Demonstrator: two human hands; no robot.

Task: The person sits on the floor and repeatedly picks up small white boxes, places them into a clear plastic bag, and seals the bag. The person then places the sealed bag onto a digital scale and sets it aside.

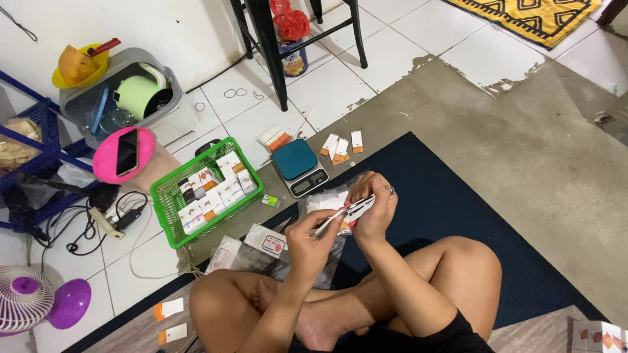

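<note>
I sit cross-legged on a dark blue mat (458, 196). My right hand (374, 208) grips a small stapler (356, 210) and a white packet with an orange end. My left hand (309, 242) pinches the lower end of the same white packet (327, 223). Both hands meet above a stack of clear plastic bags (324, 199) lying on the mat. A teal digital kitchen scale (297, 167) stands just beyond them.
A green basket (171, 216) holds several small boxes. Loose white-and-orange packets (340, 145) lie beside the scale. A pink stool (108, 163) carries a phone (127, 151). A grey bin (124, 65), black stool legs (271, 52), a purple fan (26, 301) and cables (118, 219) stand around.
</note>
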